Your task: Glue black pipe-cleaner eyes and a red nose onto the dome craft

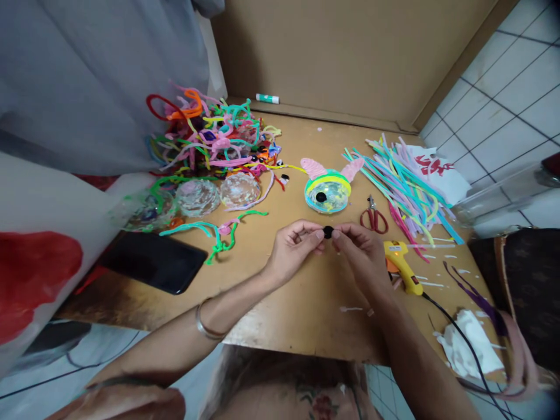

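Between the fingertips of both hands I hold a small round black disc (328, 232). My left hand (300, 242) pinches its left edge, and my right hand (359, 248) pinches the right edge. Just beyond my fingers sits a round craft figure (335, 198) with two pink ears, green and yellow bands and a clear middle. One black disc shows on its left side. A yellow glue gun (405, 268) lies by my right hand, its tip side partly hidden. Red-handled scissors (374, 217) rest to the figure's right.
A tangled heap of pipe cleaners (214, 137) fills the back left, with clear domes (240, 191) before it. A black phone (153, 261) lies at left. Loose pipe cleaners (406, 181), a crumpled tissue (470, 344) and a brown bag (525, 280) are on the right. A glue stick (267, 98) lies at the back.
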Tool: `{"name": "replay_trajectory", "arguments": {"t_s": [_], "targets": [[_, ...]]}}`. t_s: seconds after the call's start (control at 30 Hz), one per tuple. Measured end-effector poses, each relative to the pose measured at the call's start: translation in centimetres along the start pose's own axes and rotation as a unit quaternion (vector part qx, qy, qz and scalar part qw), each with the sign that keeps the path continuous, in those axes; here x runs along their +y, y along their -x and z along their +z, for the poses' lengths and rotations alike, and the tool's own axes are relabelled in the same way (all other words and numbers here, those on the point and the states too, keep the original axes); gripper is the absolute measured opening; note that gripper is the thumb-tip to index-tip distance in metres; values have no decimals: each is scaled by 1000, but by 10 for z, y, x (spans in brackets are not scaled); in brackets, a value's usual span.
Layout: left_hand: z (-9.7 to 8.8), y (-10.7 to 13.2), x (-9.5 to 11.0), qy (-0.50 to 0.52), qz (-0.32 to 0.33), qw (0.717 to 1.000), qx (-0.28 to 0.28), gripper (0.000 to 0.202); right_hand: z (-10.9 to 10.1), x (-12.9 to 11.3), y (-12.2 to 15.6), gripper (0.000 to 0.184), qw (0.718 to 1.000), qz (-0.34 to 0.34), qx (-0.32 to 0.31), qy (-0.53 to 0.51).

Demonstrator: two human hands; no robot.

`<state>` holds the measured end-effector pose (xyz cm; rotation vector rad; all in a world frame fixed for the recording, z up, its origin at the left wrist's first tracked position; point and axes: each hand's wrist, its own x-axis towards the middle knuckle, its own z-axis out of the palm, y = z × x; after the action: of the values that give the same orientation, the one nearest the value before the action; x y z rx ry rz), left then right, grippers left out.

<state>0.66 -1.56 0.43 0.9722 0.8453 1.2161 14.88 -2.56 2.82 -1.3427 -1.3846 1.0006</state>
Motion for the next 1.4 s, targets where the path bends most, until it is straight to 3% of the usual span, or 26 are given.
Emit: {"name": "replay_trajectory", "arguments": {"t_s": [0.2, 0.47, 0.73, 0.97, 1.23, 1.4], "targets": [[-2, 0, 2, -33, 25, 999, -22, 31, -3, 1, -1, 23, 1000, 7, -16, -3], [-6, -1, -1, -87, 110, 990, -34, 21, -2, 7, -2, 22, 997, 38, -32, -62], [-4, -1, 0, -73, 63, 995, -19, 28, 0, 5, -2, 22, 997, 34, -14, -64], [-5, 2, 2, -82, 42, 996, 16, 30, 3, -1, 2, 18, 997, -38, 51, 43], [-4, 1, -8, -113, 41, 992, 28, 30, 5, -3, 3, 14, 995, -63, 33, 76], [-2, 3, -7, -112, 41, 993, 4, 30, 4, 2, 2, 15, 997, -49, 33, 52]]}}
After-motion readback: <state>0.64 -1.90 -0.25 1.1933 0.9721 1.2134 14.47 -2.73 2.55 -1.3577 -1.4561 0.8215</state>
